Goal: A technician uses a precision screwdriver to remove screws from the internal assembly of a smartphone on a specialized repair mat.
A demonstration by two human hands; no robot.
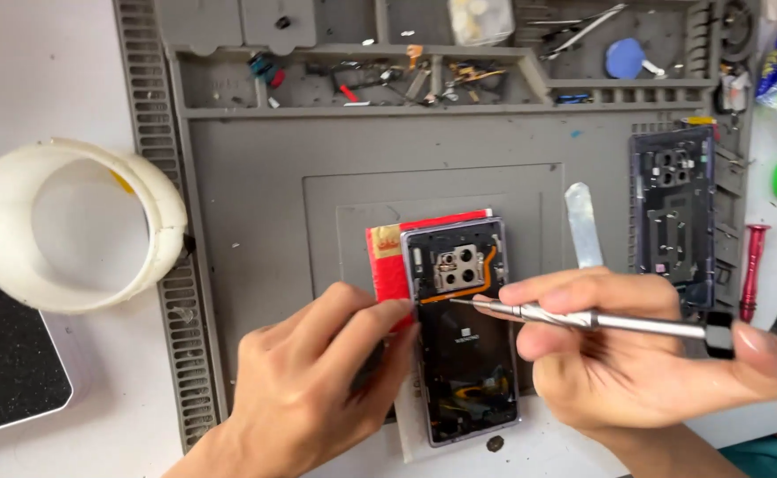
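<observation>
Head camera, looking down: an opened smartphone [465, 332] lies face down on a grey repair mat [256, 221], its top end propped on a small red box [387, 261]. The back cover is already off, and a dark back panel with camera cut-outs [674, 212] rests well apart at the mat's right edge. Inside the phone, the camera cluster, an orange flex cable and the dark battery area are exposed.

The left hand [318, 381] steadies the phone, fingers curled against its left edge and thumb tip touching the frame near the cable. The right hand [636, 354] is closed around a slim silver screwdriver [583, 319], forefinger pressed on its black end cap, the tip set on the phone just below the camera cluster.

A flat metal pry tool [583, 226] lies just beside the phone; a red-handled driver [751, 270] sits at far right. Trays along the mat's top hold loose small parts. A wide white tape roll [74, 226] sits on the tabletop to the left.

By the look of it, opening is done and work on the internal screws is under way; the inner parts still appear in place. Whether any screw is out cannot be told.
</observation>
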